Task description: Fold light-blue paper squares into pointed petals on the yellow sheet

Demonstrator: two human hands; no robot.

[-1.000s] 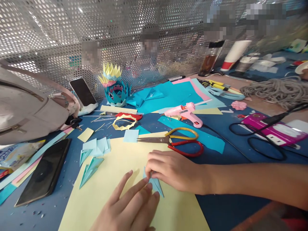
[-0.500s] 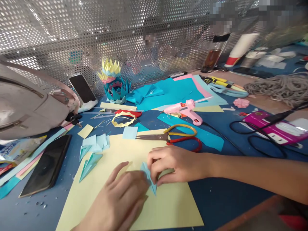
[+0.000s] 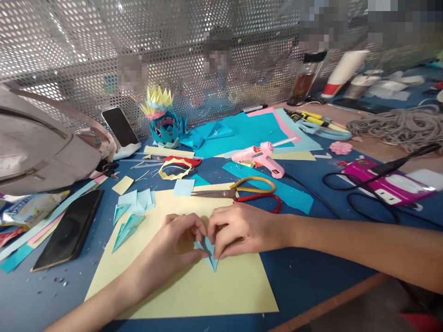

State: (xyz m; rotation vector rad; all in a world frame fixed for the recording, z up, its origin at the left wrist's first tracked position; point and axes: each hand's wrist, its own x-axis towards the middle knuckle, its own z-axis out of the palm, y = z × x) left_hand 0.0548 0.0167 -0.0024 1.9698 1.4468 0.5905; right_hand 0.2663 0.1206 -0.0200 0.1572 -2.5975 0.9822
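Observation:
A small light-blue folded paper lies over the yellow paper sheet, its pointed end toward me. My left hand pinches its left side between thumb and fingers. On the right side, my right hand has its fingers closed on the same piece. Parts of the paper are hidden behind the fingers. Just beyond my hands lie scissors with one yellow and one red handle, and a light-blue paper square. To the left are folded blue triangles and more light-blue squares.
A pink glue gun with a black cord lies beyond the scissors. A black phone and a bag are at left. Farther back stands a folded-paper model. A magenta power strip and coiled cord are at right.
My left hand has turned from lying over the paper's left side to pinching it with thumb and fingers. My right hand stays on the paper. The view has shifted slightly.

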